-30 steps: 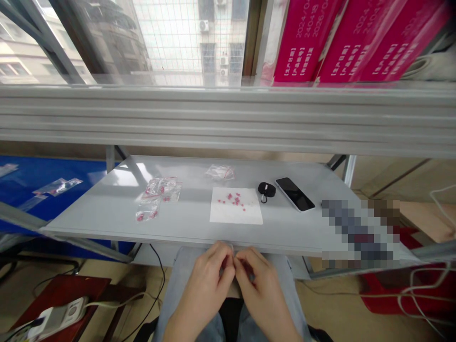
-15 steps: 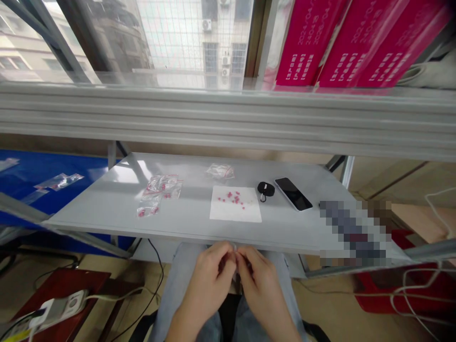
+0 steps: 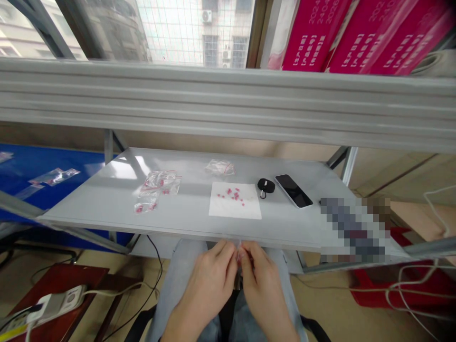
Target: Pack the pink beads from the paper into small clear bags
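Observation:
Over the lap, just below the shelf's front edge, my left hand [image 3: 217, 270] and my right hand [image 3: 259, 273] meet with fingers pinched. Between the fingertips shows a bit of a small clear plastic bag [image 3: 238, 249]; most of it is hidden by the fingers. Beyond them a white sheet of paper [image 3: 221, 211] lies on the grey tabletop, with several small pink-red pieces [image 3: 235, 194] scattered on it. To the left are several clear zip bags [image 3: 160, 183] with similar pieces inside. A pile of clear bags [image 3: 220, 167] lies behind the paper.
Right of the paper lie a black round case [image 3: 266, 186] with a clip and a phone [image 3: 294, 191]. A grey metal beam [image 3: 228, 102] crosses above the table [image 3: 89, 204]. A power strip [image 3: 59, 306] sits at lower left, and cables hang at right.
The fingers have shifted slightly on the bag, and both hands stay together. The camera view has tilted down a little, so the table and beam sit higher in the picture.

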Available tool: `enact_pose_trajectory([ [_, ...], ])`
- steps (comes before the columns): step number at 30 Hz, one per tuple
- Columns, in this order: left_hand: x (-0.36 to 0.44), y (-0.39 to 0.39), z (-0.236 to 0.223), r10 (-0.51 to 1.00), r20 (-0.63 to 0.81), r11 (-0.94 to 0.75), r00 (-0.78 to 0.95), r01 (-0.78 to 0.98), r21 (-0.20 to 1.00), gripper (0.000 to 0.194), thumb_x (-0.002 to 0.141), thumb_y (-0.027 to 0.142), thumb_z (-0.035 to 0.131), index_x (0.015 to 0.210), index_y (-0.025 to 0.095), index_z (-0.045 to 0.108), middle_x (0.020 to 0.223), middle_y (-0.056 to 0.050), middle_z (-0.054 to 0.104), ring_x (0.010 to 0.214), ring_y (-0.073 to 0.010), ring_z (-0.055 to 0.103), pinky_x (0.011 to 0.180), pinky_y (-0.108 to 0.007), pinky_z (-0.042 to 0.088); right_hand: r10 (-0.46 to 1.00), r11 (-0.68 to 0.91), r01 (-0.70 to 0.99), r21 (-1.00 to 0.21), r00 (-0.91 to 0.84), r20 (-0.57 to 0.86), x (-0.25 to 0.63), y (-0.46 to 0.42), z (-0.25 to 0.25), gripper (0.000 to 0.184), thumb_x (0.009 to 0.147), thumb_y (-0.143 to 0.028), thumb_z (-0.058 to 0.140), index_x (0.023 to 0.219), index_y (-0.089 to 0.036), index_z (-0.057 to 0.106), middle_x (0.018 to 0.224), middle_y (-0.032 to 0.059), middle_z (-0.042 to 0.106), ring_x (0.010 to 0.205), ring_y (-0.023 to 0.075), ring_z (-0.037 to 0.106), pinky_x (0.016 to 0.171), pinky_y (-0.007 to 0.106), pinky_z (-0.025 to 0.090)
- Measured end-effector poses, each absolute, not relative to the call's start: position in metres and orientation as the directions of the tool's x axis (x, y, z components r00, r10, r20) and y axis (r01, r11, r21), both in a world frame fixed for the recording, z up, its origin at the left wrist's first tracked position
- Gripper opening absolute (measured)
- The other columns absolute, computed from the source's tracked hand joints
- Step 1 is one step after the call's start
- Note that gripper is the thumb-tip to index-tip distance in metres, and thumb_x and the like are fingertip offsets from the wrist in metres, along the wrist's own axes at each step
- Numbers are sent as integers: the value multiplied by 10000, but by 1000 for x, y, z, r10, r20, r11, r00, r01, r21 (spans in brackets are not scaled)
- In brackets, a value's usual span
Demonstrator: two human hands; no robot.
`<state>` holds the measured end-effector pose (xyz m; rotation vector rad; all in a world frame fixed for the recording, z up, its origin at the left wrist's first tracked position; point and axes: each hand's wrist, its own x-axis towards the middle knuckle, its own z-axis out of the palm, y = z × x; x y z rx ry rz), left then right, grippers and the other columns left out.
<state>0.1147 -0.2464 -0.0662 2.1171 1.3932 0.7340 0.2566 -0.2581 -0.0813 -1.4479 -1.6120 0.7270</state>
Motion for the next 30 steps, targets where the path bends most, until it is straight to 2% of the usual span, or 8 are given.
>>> enact_pose_trajectory([
  [4, 115, -245, -67, 925, 165, -369, 343, 708, 602, 189, 1011, 166, 395, 903, 223, 540, 873, -41, 644, 764, -214, 645, 666, -318, 421, 981, 150, 544, -826, 20, 191, 254, -257, -81, 258, 1046, -318, 410, 849, -226, 550, 787, 28, 646, 715, 195, 626, 651, 290, 431],
  [10, 112, -241, -64, 948, 181, -315, 261, 706, 635, 207, 1000, 153, 410, 822, 225, 488, 834, -27, 621, 748, -197, 625, 651, -305, 403, 964, 171, 584, -794, 66, 256, 253, -255, -73, 282, 1046, -298, 387, 809, -239, 528, 736, 14, 635, 659, 189, 629, 613, 278, 435],
  [17, 113, -241, -58, 933, 152, -351, 325, 740, 574, 170, 994, 148, 409, 901, 227, 528, 885, -37, 652, 787, -219, 659, 674, -321, 403, 962, 198, 517, -833, 62, 267, 251, -252, -73, 127, 1006, -289, 477, 885, -252, 476, 709, -29, 619, 560, 152, 623, 531, 227, 470],
  [20, 110, -240, -55, 940, 138, -336, 313, 767, 547, 170, 998, 160, 409, 897, 228, 527, 870, -31, 661, 770, -220, 664, 664, -323, 392, 948, 279, 551, -787, -30, 316, 256, -251, -72, 109, 1000, -211, 443, 910, -249, 492, 756, -10, 635, 634, 160, 650, 577, 230, 496],
  [25, 103, -233, -47, 945, 117, -318, 305, 776, 545, 184, 993, 155, 421, 860, 226, 527, 834, -20, 648, 761, -207, 657, 668, -306, 397, 896, 444, 612, -655, -293, 334, 267, -250, -69, 279, 930, -60, 394, 937, -236, 610, 933, 52, 644, 824, 186, 664, 720, 267, 530],
  [28, 101, -230, -41, 943, 119, -322, 312, 760, 564, 200, 1014, 182, 405, 863, 228, 529, 831, -17, 641, 753, -197, 646, 663, -297, 406, 898, 439, 650, -620, -308, 313, 267, -249, -67, 309, 915, -45, 401, 902, -223, 653, 936, 67, 622, 807, 192, 652, 716, 279, 531],
  [30, 102, -229, -39, 933, 133, -347, 334, 742, 573, 203, 1020, 188, 400, 869, 229, 530, 846, -22, 639, 760, -194, 642, 665, -292, 417, 906, 423, 644, -637, -294, 305, 264, -247, -66, 322, 907, -38, 398, 905, -214, 667, 938, 74, 626, 808, 196, 658, 730, 288, 538],
])
